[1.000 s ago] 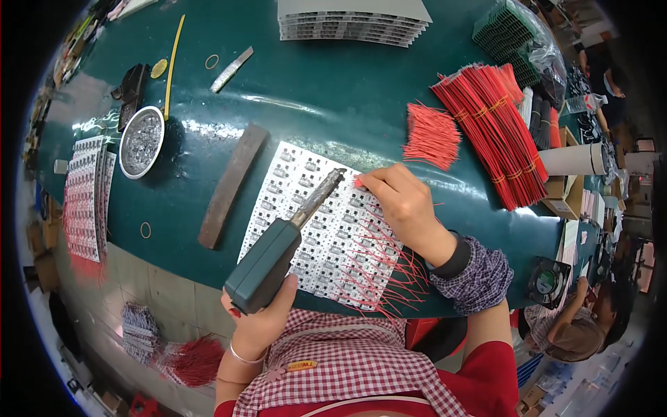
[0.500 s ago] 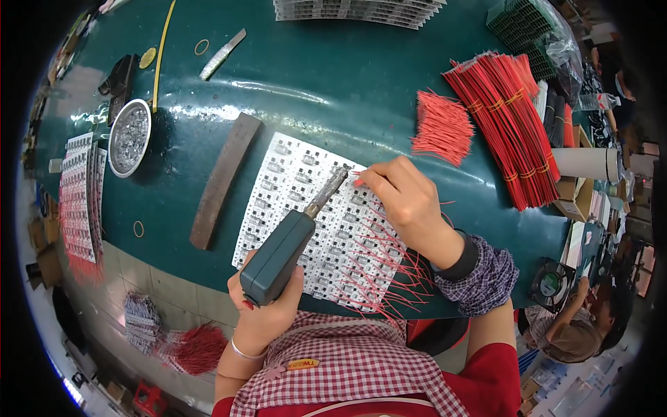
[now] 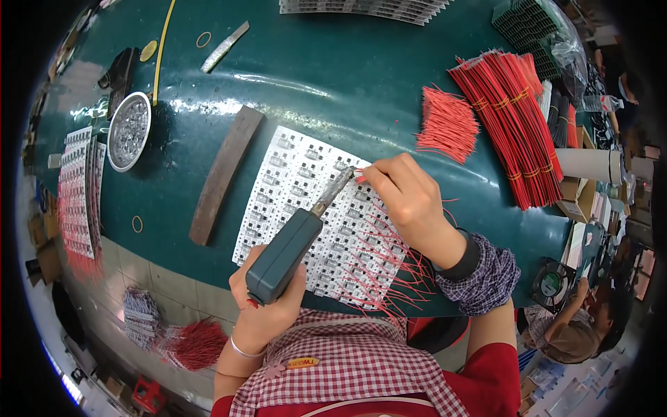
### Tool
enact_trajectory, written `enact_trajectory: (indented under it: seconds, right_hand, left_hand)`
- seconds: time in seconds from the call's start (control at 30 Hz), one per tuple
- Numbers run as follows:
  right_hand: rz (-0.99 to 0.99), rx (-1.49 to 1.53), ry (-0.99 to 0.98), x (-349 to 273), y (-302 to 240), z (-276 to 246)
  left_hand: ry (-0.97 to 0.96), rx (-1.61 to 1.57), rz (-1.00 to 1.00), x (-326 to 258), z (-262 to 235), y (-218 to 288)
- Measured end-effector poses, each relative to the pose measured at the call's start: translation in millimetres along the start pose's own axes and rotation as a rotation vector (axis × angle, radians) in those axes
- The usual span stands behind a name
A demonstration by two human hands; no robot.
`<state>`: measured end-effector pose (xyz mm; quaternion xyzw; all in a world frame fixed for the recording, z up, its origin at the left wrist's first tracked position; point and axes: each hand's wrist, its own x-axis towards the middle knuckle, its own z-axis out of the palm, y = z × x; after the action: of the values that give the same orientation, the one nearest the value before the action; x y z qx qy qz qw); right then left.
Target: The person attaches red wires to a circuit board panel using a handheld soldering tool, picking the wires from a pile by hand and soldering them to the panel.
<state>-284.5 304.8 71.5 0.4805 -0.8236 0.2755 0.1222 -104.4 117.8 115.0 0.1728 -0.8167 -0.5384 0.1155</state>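
Note:
A white panel of small circuit boards lies on the green table in front of me. My left hand is wrapped round the dark green body of a soldering gun. Its metal tip reaches up and right to the panel's upper right edge. There my right hand pinches a red wire, its end close beside the tip; I cannot tell whether they touch. Several red wires stick out along the panel's right side, below my right hand.
A brown bar and a bowl of metal bits are left of the panel. Red wires lie in a loose pile and banded bundles at right. Stacked wired panels stand far left; a small fan is right.
The soldering gun and my left hand have shifted slightly up and right. My right hand keeps its pinch near the same spot. The whole view has shifted slightly.

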Motion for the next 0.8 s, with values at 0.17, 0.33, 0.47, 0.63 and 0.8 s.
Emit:
enact_trajectory:
  seconds: [0.17,0.33,0.47,0.63,0.8]
  right_hand:
    - [-0.007,-0.007,-0.016,-0.2,-0.8,-0.3]
    - [-0.008,-0.013,-0.023,-0.3,-1.0,0.3]
    - [-0.008,-0.017,-0.026,-0.7,-1.7,-0.1]
    - [0.001,-0.036,-0.023,0.7,-4.4,-1.0]
    - [-0.001,-0.083,0.062,-2.2,-11.5,-3.7]
  left_hand:
    - [-0.012,0.035,0.0,-0.5,-0.5,1.6]
    - [-0.025,0.061,0.054,-1.8,-2.8,-2.9]
    - [0.027,0.074,0.153,-4.0,-4.0,-5.7]
    - [0.011,0.07,0.105,-7.7,-6.1,-4.4]
    - [0.017,0.067,0.096,-9.1,-7.1,-5.2]
